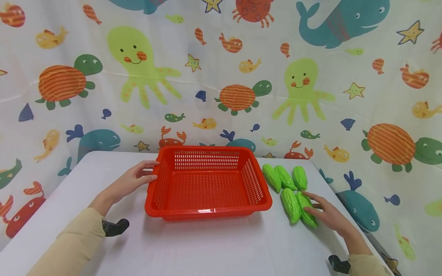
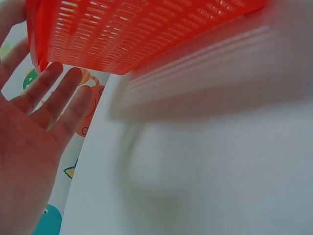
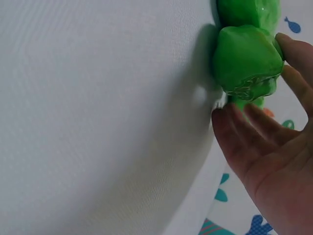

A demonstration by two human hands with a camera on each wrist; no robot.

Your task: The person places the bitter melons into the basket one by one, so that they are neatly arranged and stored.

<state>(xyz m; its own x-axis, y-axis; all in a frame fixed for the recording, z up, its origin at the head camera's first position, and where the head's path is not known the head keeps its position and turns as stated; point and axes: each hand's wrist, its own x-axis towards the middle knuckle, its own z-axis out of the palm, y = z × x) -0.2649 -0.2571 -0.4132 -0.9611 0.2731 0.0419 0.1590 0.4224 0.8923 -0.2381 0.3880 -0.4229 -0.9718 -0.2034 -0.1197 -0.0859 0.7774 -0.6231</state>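
Note:
A red plastic basket [image 1: 207,213] with slotted walls stands on the white table. At its left rim is my left hand [image 1: 139,174], fingers extended and fingertips right at the edge; the left wrist view has the palm [image 2: 27,147] beside the basket's wall [image 2: 98,36]. Right of the basket lie several glossy green bitter melons, ridged and plastic-looking. My right hand [image 1: 326,214] reaches over the nearest right bitter melon [image 1: 307,209], fingertips along its right side. In the right wrist view, the thumb and fingers are spread around the end of that bitter melon [image 3: 248,61].
Another bitter melon [image 1: 291,205] lies close beside the one at my right hand, with more of them [image 1: 272,177] behind near the basket's right wall. A curtain [image 1: 207,69] printed with sea animals hangs behind the white table [image 1: 221,249].

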